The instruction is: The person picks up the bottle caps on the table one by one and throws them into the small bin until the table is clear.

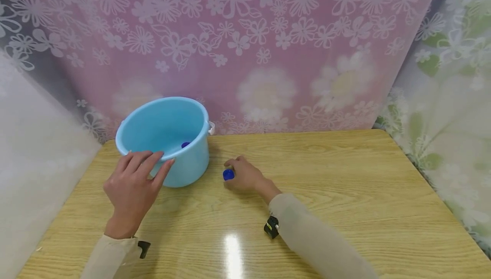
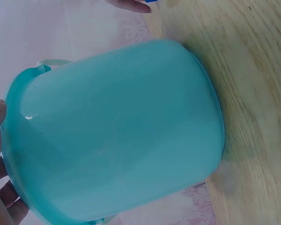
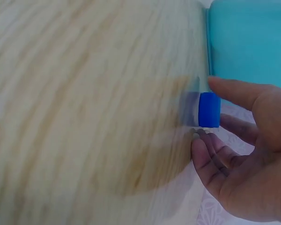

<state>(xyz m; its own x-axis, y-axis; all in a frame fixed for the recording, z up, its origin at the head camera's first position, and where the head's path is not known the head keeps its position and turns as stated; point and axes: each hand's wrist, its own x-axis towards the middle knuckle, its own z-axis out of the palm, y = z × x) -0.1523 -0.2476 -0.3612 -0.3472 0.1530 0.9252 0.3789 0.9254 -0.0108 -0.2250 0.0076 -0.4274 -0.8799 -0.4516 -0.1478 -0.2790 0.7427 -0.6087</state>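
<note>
A light blue bucket (image 1: 192,164) stands upright on the table's left part. My left hand (image 1: 132,183) holds its near rim, fingers over the edge and thumb toward the outside; the left wrist view shows the bucket's wall (image 2: 117,131) close up. Right of the bucket, a small blue bottle cap (image 3: 209,109) sits on the table, its hollow side up in the head view. My right hand (image 1: 245,176) is around the cap, thumb on one side and bent fingers on the other, with a gap between thumb and cap. Inside the bucket lies another small blue piece (image 1: 186,145), partly hidden by the wall.
The wood-grain table (image 1: 345,194) stretches out to the right, with a bright reflection near its front. A pink flowered curtain (image 1: 268,57) hangs close behind the far edge. The bucket's white handle joint (image 1: 211,128) sticks out on its right side.
</note>
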